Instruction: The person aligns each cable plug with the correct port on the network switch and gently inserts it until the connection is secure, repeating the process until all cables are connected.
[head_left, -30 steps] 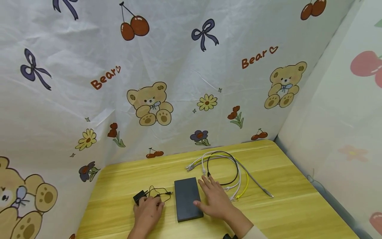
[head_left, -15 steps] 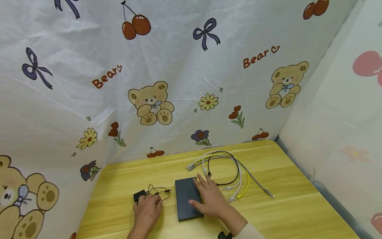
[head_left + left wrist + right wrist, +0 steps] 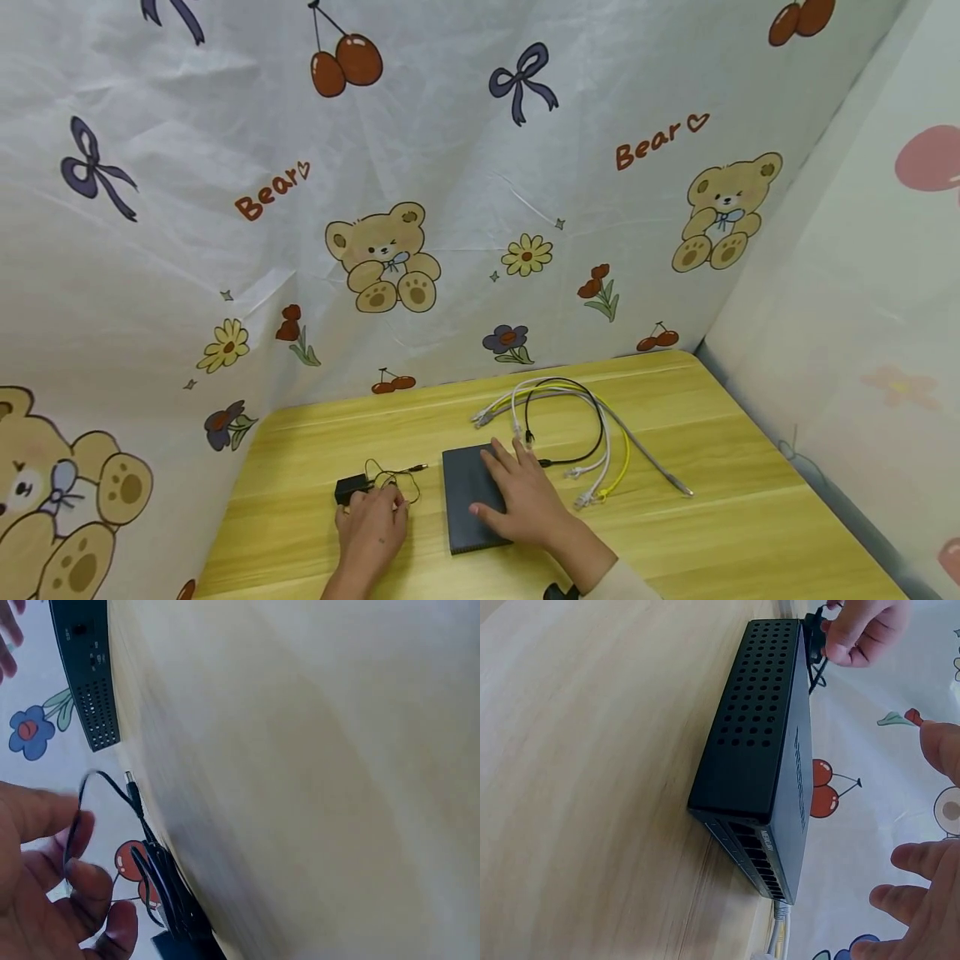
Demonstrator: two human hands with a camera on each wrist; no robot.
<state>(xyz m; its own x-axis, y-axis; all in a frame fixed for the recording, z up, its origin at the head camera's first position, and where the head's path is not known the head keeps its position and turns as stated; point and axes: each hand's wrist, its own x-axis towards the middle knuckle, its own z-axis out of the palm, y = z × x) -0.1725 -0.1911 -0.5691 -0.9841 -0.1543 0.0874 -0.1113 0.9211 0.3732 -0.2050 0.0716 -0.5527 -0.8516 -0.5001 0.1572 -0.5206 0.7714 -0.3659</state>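
My left hand (image 3: 372, 521) pinches the thin black cord (image 3: 81, 801) of a power adapter (image 3: 350, 488). The adapter's block lies on the table just beyond the fingers, its cord partly looped. The cord's barrel plug (image 3: 130, 784) points toward a flat black network switch (image 3: 467, 504). A row of ports (image 3: 759, 862) and a side with vent holes (image 3: 759, 682) show on the switch in the right wrist view. Over the right part of the switch spreads my right hand (image 3: 528, 504), fingers straight; in the right wrist view they look apart from it.
Behind and right of the switch lie coiled network cables: white, yellow (image 3: 626, 462) and grey (image 3: 643, 454). A thin black cable (image 3: 581, 459) is among them. The wooden table (image 3: 720, 500) meets a patterned cloth wall (image 3: 450, 342) at its back edge.
The adapter cord has shifted, its loop and plug moving slightly back and left as my left hand handles it. My right hand has slid a little left over the switch.
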